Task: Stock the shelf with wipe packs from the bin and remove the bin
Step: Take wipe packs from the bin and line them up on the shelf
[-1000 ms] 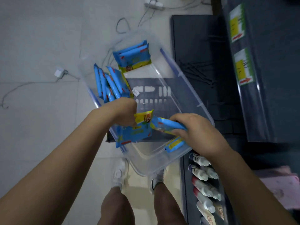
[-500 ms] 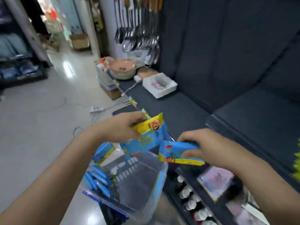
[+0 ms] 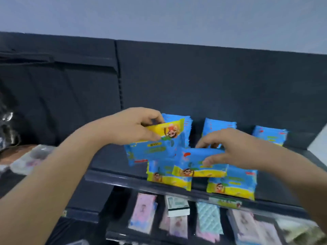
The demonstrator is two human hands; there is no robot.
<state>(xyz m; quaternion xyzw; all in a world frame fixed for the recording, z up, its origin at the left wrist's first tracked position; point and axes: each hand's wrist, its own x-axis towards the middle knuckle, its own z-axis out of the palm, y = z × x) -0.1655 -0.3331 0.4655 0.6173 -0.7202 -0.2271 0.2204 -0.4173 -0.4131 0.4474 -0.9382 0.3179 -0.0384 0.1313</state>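
Left hand [image 3: 130, 129] pinches one wipe pack [image 3: 156, 148], right hand [image 3: 235, 151] grips a second pack [image 3: 198, 162], both over the shelf [image 3: 115, 178] holding rows of stacked packs [image 3: 233, 184].

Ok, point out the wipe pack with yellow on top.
The pack in the left hand, gripped by its yellow band, blue end down. The pack in the right hand and the front shelf packs show yellow at the bottom.

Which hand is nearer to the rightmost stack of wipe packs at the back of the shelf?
Right. The right hand is just left of the stack; the left hand is much farther left.
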